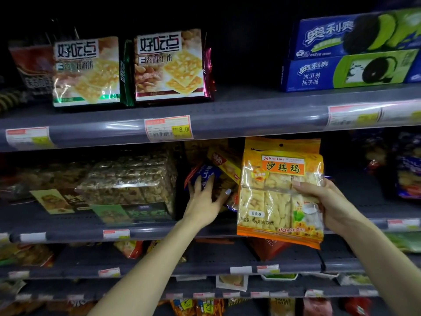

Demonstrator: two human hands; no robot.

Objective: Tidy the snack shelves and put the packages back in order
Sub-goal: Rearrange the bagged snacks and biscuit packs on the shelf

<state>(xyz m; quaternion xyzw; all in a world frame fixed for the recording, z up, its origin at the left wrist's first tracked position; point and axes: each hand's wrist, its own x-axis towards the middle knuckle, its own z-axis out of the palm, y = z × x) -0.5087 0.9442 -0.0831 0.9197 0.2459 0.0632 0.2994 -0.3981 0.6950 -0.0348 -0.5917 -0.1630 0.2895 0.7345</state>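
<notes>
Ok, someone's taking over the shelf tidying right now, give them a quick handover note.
Right hand: holds the orange Shaqima bag upright in front of the middle shelf.
Left hand: reaching into that shelf, fingers on a blue packet in a jumbled pile.
Done: the two cracker packs on the top shelf stand facing out.
Left: straighten the pile, then shelve the Shaqima bag; lower shelves look untidy too.

The single head-worn camera looks forward and slightly down at the shelves from close range, within arm's reach. Its wide angle bends the shelf edges, which tilt up toward the right. Both forearms enter from the bottom edge.
</notes>
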